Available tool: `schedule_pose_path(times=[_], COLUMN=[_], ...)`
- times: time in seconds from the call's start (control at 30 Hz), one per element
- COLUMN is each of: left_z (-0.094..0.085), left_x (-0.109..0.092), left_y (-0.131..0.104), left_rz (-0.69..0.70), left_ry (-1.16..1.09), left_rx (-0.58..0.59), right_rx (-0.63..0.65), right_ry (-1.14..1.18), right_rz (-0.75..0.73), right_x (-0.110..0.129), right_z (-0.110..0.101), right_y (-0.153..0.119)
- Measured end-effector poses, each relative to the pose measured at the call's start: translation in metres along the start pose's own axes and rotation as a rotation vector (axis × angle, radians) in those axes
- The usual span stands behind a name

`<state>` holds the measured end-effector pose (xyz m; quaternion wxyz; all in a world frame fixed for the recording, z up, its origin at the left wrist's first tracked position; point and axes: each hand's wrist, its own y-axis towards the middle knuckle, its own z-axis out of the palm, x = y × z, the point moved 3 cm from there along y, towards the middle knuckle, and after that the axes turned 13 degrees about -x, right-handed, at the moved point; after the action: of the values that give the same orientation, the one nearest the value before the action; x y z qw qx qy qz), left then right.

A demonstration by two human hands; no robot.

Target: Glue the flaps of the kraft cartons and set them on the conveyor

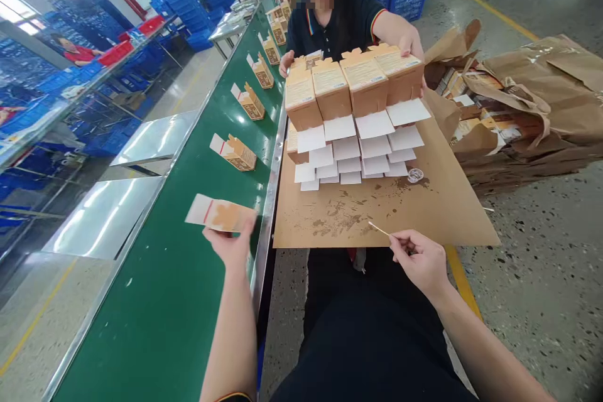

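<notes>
Along my left side, a green conveyor belt (136, 308) runs forward. Right of it lies a brown cardboard sheet (452, 217), with stacked cartons (330, 91) at its far part, between a co-worker's hands (412, 44). Over the belt, my left hand (230, 242) grasps a flap-topped carton (230, 216), long axis crosswise, white flap leftward; contact with the belt: cannot tell. My right hand (417, 257), well apart at the sheet's near edge, pinches a white-tipped swab (380, 229), slanting forward and leftward, tip toward the carton's side but not touching it.
</notes>
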<state>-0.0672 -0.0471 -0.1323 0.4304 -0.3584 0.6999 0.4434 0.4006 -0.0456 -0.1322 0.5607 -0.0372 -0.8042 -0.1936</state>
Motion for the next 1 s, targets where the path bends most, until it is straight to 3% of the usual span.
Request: schedule_pose_path(times=[0.1,0.23,0.37,0.43,0.5,0.57,0.7,0.8,0.9,1.0], left_z=[-0.014,-0.022,-0.038,-0.032,-0.005,0.043,0.165,0.231,0.258,0.256], left_x=[0.022,0.038,0.015,-0.009,-0.037,-0.064,-0.101,-0.111,-0.116,-0.117], left_y=[0.048,0.056,0.04,0.033,0.031,0.034,0.037,0.025,0.011,0.009], left_rz=[-0.084,-0.08,0.252,0.431,0.491,0.385,-0.156,-0.477,-0.545,-0.54], left_ry=[0.053,0.127,0.106,-0.037,-0.193,-0.301,-0.377,-0.248,-0.179,-0.205], left_rx=[-0.027,0.012,-0.274,-0.361,-0.298,-0.113,0.368,0.623,0.749,0.775], right_rx=[-0.005,0.002,-0.06,-0.094,-0.109,-0.118,-0.149,-0.178,-0.217,-0.25], right_ry=[0.001,-0.031,-0.087,-0.105,-0.108,-0.101,-0.075,-0.062,-0.083,-0.116], right_rz=[0.003,-0.019,0.003,0.038,0.065,0.074,0.055,0.047,0.052,0.054], right_x=[-0.002,-0.006,-0.018,-0.025,-0.03,-0.03,-0.024,-0.017,-0.014,-0.016], right_z=[0.001,-0.001,-0.019,-0.029,-0.036,-0.039,-0.039,-0.042,-0.051,-0.063], right_y=[0.007,0.015,0.018,0.019,0.019,0.021,0.025,0.023,0.018,0.016])
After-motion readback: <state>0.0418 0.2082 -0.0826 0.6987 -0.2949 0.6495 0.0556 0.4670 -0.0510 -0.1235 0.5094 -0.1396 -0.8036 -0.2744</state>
